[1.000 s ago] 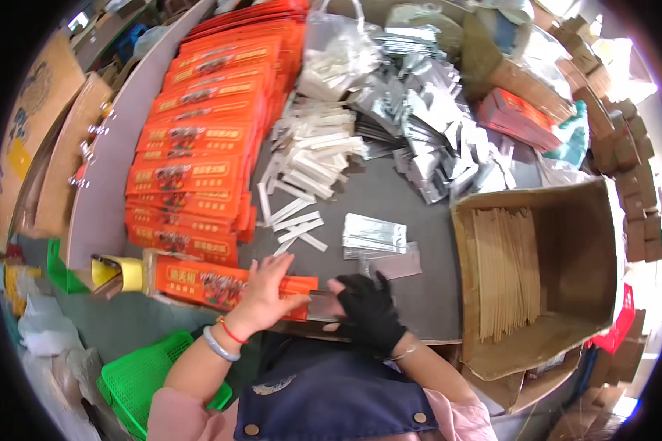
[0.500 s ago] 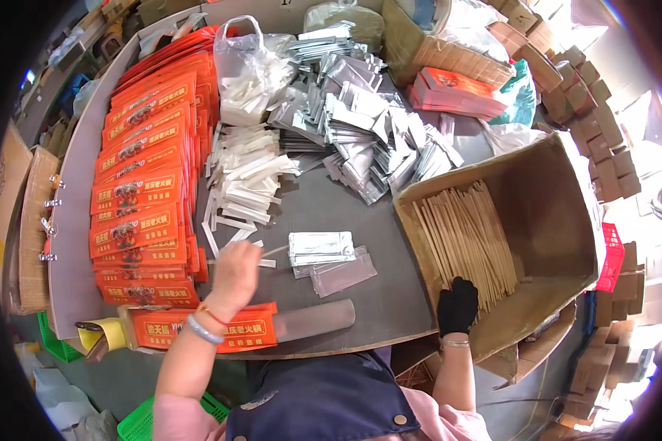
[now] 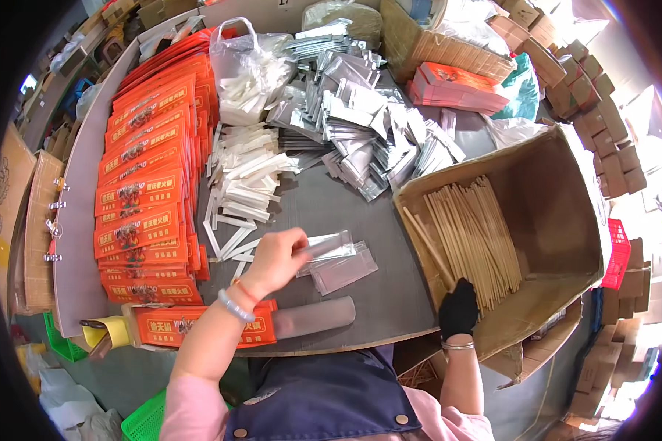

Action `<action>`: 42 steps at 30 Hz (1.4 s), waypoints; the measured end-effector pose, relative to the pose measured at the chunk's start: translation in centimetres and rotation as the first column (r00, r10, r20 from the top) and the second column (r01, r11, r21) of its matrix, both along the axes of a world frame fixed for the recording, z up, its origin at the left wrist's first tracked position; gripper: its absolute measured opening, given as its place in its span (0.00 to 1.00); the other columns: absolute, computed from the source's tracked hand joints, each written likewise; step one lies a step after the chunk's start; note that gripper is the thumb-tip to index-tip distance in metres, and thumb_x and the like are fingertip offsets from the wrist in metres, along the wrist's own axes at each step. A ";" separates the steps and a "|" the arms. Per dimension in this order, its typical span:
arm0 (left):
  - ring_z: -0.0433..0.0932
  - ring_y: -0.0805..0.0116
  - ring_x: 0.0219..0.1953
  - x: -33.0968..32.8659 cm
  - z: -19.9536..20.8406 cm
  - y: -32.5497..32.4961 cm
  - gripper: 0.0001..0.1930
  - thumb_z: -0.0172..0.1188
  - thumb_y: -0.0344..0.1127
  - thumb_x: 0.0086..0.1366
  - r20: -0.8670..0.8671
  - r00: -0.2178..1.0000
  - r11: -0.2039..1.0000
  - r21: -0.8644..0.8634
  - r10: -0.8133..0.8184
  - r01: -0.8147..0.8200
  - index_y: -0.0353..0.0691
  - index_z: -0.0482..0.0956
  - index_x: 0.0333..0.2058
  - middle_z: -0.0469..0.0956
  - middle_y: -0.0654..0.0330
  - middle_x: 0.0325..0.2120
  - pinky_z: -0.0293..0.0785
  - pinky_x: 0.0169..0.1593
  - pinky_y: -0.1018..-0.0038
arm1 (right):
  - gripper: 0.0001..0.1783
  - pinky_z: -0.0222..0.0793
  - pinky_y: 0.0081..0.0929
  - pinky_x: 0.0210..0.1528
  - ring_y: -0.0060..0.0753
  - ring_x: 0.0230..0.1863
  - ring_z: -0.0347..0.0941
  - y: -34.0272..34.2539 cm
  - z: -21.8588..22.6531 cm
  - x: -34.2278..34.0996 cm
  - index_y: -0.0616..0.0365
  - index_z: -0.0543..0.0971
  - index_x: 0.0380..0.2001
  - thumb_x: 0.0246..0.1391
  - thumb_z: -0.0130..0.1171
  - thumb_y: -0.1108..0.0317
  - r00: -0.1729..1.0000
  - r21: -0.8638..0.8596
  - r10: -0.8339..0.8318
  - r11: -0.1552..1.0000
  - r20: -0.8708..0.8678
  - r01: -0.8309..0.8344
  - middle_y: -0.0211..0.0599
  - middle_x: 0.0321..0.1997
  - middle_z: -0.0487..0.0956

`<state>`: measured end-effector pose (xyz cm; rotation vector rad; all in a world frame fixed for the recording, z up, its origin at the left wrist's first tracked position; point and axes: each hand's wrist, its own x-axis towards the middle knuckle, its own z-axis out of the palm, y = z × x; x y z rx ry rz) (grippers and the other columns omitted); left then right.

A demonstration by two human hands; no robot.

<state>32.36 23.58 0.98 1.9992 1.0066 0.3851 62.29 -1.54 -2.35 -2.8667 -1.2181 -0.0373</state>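
My bare left hand (image 3: 272,259) is over the middle of the table, thumb and fingers pinched on the left end of a flat silver packet (image 3: 332,244). Under that packet lie a few more clear and silver packets (image 3: 346,272). My right hand (image 3: 459,310), in a black glove, is at the near edge of a cardboard box (image 3: 548,198). Its fingers are closed around the near ends of a few wooden chopsticks (image 3: 428,246), which slant apart from the bundle of chopsticks (image 3: 482,242) inside the box.
Red printed paper sleeves (image 3: 136,191) are stacked along the left. White paper-wrapped strips (image 3: 246,176) and a heap of silver packets (image 3: 368,125) lie farther back. In front, a clear plastic strip (image 3: 316,316) sticks out from a red sleeve (image 3: 162,325). A red bundle (image 3: 456,88) sits at back right.
My left hand has moved right from the white strips and taken hold of the silver packet, which is now tilted. Chopsticks at my right hand have shifted left, away from the bundle.
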 end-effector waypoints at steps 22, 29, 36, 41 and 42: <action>0.69 0.56 0.49 -8.5 1.6 -10.3 0.37 0.77 0.37 0.37 -0.293 0.954 0.938 0.307 -0.065 0.158 0.37 0.76 0.51 0.72 0.58 0.45 0.67 0.53 0.62 | 0.18 0.74 0.33 0.42 0.43 0.39 0.77 6.9 0.0 -9.7 0.57 0.80 0.44 0.47 0.64 0.75 0.574 0.481 0.745 0.662 -0.340 -0.575 0.40 0.34 0.80; 0.70 0.56 0.45 -7.4 1.7 -8.9 0.29 0.68 0.35 0.45 -0.313 0.940 0.870 0.418 -0.132 0.261 0.45 0.77 0.50 0.72 0.57 0.41 0.68 0.47 0.62 | 0.33 0.70 0.38 0.47 0.41 0.42 0.74 8.9 3.2 -18.0 0.54 0.72 0.54 0.45 0.70 0.59 0.301 0.609 0.709 0.704 -0.638 -0.365 0.38 0.43 0.75; 0.72 0.54 0.39 -9.3 7.0 -3.2 0.06 0.62 0.32 0.45 -0.422 0.845 0.805 0.342 -0.330 0.485 0.46 0.78 0.26 0.72 0.56 0.33 0.71 0.39 0.60 | 0.34 0.62 0.43 0.49 0.44 0.43 0.72 9.3 5.2 -12.8 0.54 0.75 0.44 0.36 0.72 0.46 0.487 0.297 0.810 0.577 -0.325 -0.761 0.38 0.40 0.75; 0.67 0.43 0.56 -13.2 4.5 -3.1 0.20 0.69 0.31 0.45 -0.194 0.923 0.790 0.592 0.334 -0.161 0.38 0.78 0.40 0.68 0.45 0.53 0.64 0.60 0.54 | 0.34 0.59 0.45 0.50 0.44 0.44 0.72 7.4 6.1 -11.0 0.56 0.76 0.42 0.35 0.72 0.46 0.641 0.366 0.724 0.686 -0.255 -0.629 0.38 0.40 0.76; 0.64 0.43 0.59 -13.0 2.4 -6.2 0.29 0.74 0.40 0.47 -0.167 0.934 0.840 0.507 0.316 -0.194 0.37 0.76 0.47 0.67 0.46 0.55 0.60 0.62 0.51 | 0.34 0.60 0.43 0.50 0.45 0.44 0.71 7.1 6.7 -11.5 0.55 0.75 0.44 0.37 0.71 0.46 0.629 0.344 0.747 0.661 -0.216 -0.667 0.38 0.40 0.76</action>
